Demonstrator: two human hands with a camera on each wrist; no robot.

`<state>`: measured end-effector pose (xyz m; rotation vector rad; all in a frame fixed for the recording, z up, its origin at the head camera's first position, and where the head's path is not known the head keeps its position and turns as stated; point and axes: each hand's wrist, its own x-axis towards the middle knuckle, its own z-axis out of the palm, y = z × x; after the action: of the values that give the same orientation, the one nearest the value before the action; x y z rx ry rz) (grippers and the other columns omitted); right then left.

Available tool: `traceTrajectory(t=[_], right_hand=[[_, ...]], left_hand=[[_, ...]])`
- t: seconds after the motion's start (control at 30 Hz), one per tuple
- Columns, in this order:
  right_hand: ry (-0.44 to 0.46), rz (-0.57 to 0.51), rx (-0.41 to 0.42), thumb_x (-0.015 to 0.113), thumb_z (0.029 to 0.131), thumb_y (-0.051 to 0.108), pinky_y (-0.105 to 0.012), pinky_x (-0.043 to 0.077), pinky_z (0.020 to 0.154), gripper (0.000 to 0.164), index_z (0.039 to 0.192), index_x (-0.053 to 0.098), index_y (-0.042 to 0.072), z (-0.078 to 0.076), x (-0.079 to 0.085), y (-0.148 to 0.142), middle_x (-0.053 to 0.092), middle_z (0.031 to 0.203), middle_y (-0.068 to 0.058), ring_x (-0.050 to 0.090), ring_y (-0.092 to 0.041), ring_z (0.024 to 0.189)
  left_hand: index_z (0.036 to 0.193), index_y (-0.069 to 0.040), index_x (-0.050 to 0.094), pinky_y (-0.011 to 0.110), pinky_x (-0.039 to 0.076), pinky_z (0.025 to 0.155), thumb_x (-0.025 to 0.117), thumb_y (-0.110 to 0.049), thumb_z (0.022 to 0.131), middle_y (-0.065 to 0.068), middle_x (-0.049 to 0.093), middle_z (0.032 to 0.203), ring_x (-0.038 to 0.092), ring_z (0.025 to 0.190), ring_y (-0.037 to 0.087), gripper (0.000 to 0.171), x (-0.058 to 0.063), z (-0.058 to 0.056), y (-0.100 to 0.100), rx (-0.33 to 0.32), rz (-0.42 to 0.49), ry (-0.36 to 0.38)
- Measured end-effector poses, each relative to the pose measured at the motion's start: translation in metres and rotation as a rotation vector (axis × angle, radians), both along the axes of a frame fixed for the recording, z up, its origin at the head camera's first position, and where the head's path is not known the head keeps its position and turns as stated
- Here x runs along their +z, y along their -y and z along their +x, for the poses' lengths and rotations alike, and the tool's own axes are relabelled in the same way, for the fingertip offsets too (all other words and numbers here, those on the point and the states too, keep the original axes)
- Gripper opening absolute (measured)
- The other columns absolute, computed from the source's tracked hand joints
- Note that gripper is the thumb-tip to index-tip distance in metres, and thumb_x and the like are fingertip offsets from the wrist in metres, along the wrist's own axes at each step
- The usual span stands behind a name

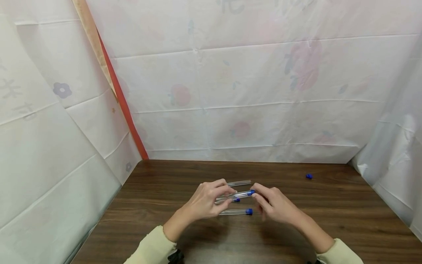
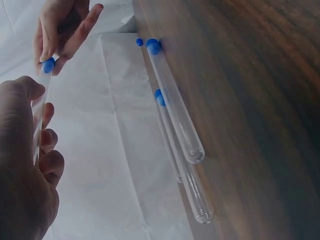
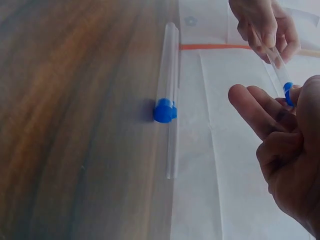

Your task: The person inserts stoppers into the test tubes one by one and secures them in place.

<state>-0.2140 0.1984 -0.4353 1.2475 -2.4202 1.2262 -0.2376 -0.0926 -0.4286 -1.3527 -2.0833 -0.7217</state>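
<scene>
blue-capped tube (image 1: 242, 194) between both hands (image 1: 207, 199) (image 1: 276, 204)

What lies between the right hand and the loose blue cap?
Only bare tabletop separates the right hand from the loose blue cap, in the head view.

Makeshift booth: wood-grain table (image 1: 132, 205) walled by creased, fruit-printed sheets (image 1: 230, 80); room type beyond hidden.

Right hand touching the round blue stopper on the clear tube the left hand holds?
Touching. The left wrist view shows the right hand pinching that round blue stopper from both sides.
</scene>
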Motion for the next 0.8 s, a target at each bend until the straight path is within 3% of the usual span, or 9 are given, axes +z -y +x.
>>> traceTrajectory(t=[0.13, 0.37, 0.6, 0.8], right_hand=[[-0.009, 0.003, -0.007, 0.052, 0.115, -0.001, -0.017, 0.05, 0.047, 0.021, 0.113, 0.063, 0.017, -0.002, 0.002, -0.002, 0.067, 0.066, -0.003, 0.063, 0.0, 0.047], [-0.138, 0.043, -0.073, 0.061, 0.112, -0.001, -0.016, 0.045, 0.051, 0.02, 0.112, 0.066, 0.018, -0.006, -0.001, -0.005, 0.066, 0.066, 0.006, 0.051, 0.015, 0.058], [-0.201, 0.063, -0.118, 0.072, 0.106, 0.004, -0.016, 0.046, 0.054, 0.017, 0.115, 0.071, 0.019, -0.008, 0.002, -0.009, 0.065, 0.077, 0.013, 0.047, 0.012, 0.062], [-0.285, 0.04, -0.135, 0.077, 0.1, 0.0, -0.015, 0.051, 0.06, 0.026, 0.12, 0.073, 0.016, -0.011, 0.005, -0.015, 0.071, 0.087, 0.012, 0.056, 0.009, 0.072]], left_hand=[[0.112, -0.014, 0.083, 0.003, 0.034, 0.062, 0.084, -0.011, 0.092, -0.001, 0.074, 0.095, 0.071, 0.072, 0.01, 0.02, 0.001, 0.0, -0.001, 0.006, 0.016, 0.024], [0.112, -0.014, 0.082, 0.004, 0.028, 0.061, 0.083, -0.011, 0.093, -0.001, 0.074, 0.094, 0.062, 0.065, 0.01, 0.02, -0.002, -0.001, 0.0, 0.018, 0.017, 0.071], [0.113, -0.015, 0.082, 0.004, 0.029, 0.061, 0.082, -0.012, 0.094, -0.001, 0.073, 0.093, 0.059, 0.064, 0.008, 0.02, -0.005, -0.002, 0.002, 0.029, 0.018, 0.092], [0.114, -0.014, 0.081, 0.004, 0.029, 0.058, 0.082, -0.011, 0.094, -0.001, 0.072, 0.093, 0.055, 0.057, 0.014, 0.02, -0.006, -0.003, 0.008, 0.027, 0.027, 0.11]])
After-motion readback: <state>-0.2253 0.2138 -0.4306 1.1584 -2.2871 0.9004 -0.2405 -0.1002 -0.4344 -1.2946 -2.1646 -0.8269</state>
